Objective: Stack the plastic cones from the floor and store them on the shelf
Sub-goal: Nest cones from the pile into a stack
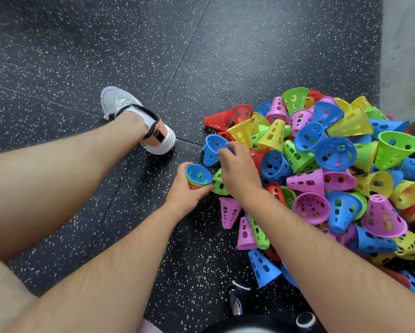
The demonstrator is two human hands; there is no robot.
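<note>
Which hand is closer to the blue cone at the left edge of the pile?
Right. The right hand pinches the blue cone; the left hand holds a stack close beside it.

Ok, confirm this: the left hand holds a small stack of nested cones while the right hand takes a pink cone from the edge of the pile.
One detail is off. In the head view the right hand grips a blue cone at the edge of the pile, not a pink one. The rest stands: the left hand holds the small stack of nested cones.
</note>
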